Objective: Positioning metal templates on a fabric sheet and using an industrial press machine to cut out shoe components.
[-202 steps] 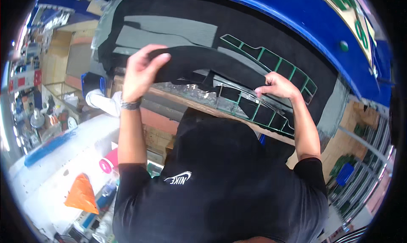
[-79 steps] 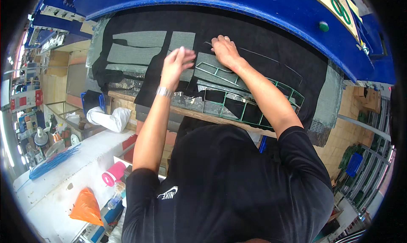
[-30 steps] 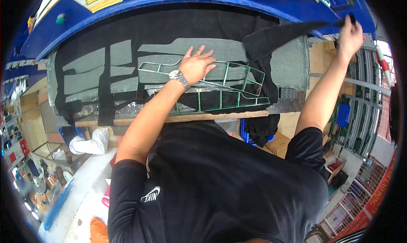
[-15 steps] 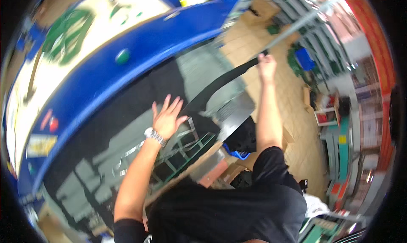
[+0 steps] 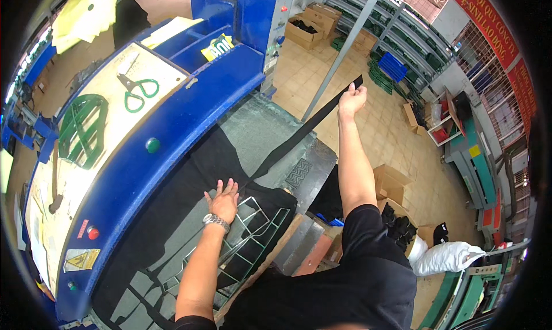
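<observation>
My left hand (image 5: 223, 202), with a metal watch on its wrist, lies flat and spread on black sheet material (image 5: 214, 157) that covers a grey-green work surface (image 5: 253, 123). Pinched in my right hand (image 5: 352, 101) is the end of a long black strip (image 5: 305, 130), pulled taut up and to the right from the sheet. Beside my left hand, a cutting die (image 5: 253, 238) of thin metal bars rests on the black material. Cut-out gaps in the sheet show the surface below, toward the lower left.
A blue press beam (image 5: 172, 134) with a green button arches behind the surface. On its pale top lie green-handled scissors (image 5: 138, 91) and a green die (image 5: 83, 128). A grey pole (image 5: 345, 48) stands beyond the strip. Cardboard boxes (image 5: 391, 183) and a white sack (image 5: 445, 258) are at right.
The strip, slack and curved before, is now straight and taut. My view has shifted, and the picture is sharper. My left hand still lies spread on the sheet, and my right still grips the strip.
</observation>
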Demonstrator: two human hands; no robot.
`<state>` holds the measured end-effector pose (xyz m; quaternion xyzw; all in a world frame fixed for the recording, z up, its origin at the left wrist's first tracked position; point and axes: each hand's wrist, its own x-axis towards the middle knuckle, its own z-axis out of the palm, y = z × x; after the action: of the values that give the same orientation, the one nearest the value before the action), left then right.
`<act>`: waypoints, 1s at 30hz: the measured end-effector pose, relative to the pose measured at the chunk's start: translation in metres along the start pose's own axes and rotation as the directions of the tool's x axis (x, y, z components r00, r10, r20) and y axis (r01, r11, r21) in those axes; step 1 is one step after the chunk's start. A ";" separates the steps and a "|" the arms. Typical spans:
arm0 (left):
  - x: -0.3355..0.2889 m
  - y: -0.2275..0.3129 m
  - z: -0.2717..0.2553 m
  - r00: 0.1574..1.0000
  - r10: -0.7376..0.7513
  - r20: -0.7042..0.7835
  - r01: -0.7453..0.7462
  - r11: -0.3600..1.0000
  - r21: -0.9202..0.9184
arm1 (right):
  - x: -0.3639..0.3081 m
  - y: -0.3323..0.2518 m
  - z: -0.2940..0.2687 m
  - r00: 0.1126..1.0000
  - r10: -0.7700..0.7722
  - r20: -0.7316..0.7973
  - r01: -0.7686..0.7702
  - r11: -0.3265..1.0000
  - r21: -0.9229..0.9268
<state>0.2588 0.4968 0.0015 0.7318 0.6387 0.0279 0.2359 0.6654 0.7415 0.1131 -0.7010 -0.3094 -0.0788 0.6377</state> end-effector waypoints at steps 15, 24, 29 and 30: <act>-0.001 -0.021 -0.002 0.994 0.098 0.039 -0.100 0.994 0.042 | 0.235 -0.181 -0.143 0.838 -0.489 -0.243 0.466 0.872 -0.151; -0.005 0.052 -0.059 0.841 0.484 -0.239 -0.538 0.708 -0.458 | 0.040 -0.192 -0.222 0.605 -0.489 0.628 0.523 0.839 0.150; -0.081 0.129 -0.132 0.699 0.516 -0.495 -0.673 0.241 -0.699 | -0.118 -0.243 -0.225 -0.220 -0.590 0.777 0.255 0.734 0.630; -0.087 0.118 -0.136 0.819 0.528 -0.225 -0.517 0.509 -0.688 | -0.145 -0.256 -0.216 -0.283 -0.625 0.727 0.177 0.711 0.681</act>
<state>0.3055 0.4477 0.1898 0.7353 0.3221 0.3415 0.4889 0.4742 0.4882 0.2939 -0.2558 -0.8948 0.2872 0.2267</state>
